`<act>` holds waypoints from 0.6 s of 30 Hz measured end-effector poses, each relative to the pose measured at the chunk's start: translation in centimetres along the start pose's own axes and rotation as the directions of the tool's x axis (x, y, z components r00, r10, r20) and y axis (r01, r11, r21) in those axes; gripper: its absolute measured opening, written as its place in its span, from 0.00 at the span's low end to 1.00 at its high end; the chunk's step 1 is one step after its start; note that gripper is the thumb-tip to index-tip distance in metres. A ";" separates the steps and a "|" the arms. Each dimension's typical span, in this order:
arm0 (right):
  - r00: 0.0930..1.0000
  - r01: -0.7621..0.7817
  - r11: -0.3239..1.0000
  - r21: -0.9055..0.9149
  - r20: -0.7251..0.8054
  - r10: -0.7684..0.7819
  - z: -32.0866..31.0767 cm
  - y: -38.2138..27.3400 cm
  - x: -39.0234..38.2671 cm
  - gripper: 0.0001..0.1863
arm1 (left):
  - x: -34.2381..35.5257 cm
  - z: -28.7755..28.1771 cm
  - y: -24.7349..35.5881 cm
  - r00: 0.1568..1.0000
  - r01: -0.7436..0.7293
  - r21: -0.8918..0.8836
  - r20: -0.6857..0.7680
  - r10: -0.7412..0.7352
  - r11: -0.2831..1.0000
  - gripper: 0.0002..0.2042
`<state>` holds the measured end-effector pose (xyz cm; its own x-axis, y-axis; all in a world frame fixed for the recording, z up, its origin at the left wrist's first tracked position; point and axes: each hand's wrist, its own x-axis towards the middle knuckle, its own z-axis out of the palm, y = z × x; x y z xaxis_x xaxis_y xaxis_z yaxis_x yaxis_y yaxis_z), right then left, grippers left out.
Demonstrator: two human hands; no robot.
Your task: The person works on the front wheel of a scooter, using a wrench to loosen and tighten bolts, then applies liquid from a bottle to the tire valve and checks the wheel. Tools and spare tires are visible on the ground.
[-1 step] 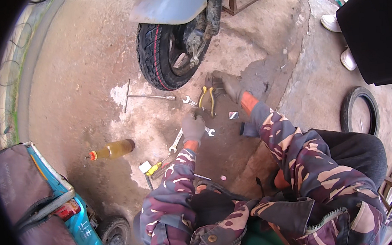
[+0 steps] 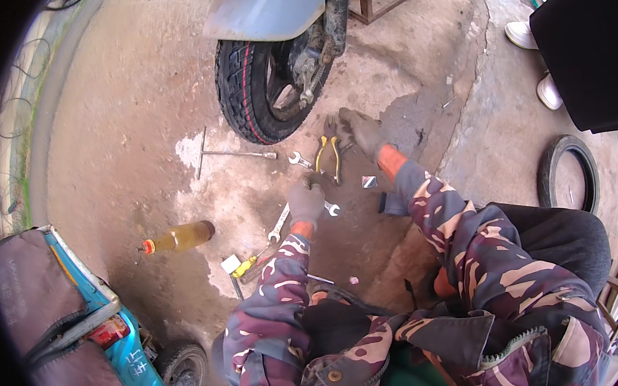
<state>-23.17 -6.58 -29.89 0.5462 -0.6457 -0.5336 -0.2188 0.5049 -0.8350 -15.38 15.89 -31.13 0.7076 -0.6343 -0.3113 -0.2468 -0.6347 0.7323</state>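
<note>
My left hand (image 2: 306,200), in a grey glove, is low over the ground with its fingers curled. What they close on is hidden. Beneath it lies a wrench (image 2: 280,222), and an open wrench end (image 2: 332,209) shows on its other side. My right hand (image 2: 364,134), also gloved, reaches toward the front tire with fingers apart, beside yellow-handled pliers (image 2: 319,155) on the ground. Another wrench (image 2: 299,160) lies left of the pliers. A T-handle socket wrench (image 2: 236,153) rests farther left. Near my left forearm is a yellow-handled screwdriver (image 2: 244,266).
A motorbike front wheel (image 2: 245,88) stands ahead. A bottle of yellowish liquid (image 2: 184,236) lies at left, above a blue vehicle (image 2: 128,356). A loose tire (image 2: 545,180) is at right. Another person's white shoes (image 2: 549,92) show at upper right. A small square packet (image 2: 370,182) lies between my arms.
</note>
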 end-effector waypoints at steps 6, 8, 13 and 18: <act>0.948 -0.103 0.847 0.521 0.310 -0.075 2.3 -2.6 0.6 0.34 | -0.9 -4.8 6.1 0.975 -0.141 0.082 0.184 0.124 0.987 0.15; 0.922 -0.178 0.809 0.561 0.382 -0.062 3.5 -3.5 0.2 0.35 | -2.1 -8.6 9.7 0.950 -0.271 0.170 0.206 0.235 0.947 0.16; 0.905 -0.173 0.860 0.481 0.422 -0.054 5.5 -4.9 0.1 0.28 | -7.3 -15.1 14.6 0.980 -0.148 -0.029 0.133 0.150 0.989 0.19; 0.870 -0.190 0.787 0.587 0.472 -0.142 5.8 -5.1 0.3 0.22 | -6.2 -15.6 13.7 0.990 -0.044 -0.101 0.133 0.057 0.994 0.19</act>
<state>-17.18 -6.05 -24.99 0.8883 -0.3629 -0.2816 0.1990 0.8565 -0.4763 -12.86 18.01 -9.68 0.5983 -0.7224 -0.3468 -0.2092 -0.5586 0.8027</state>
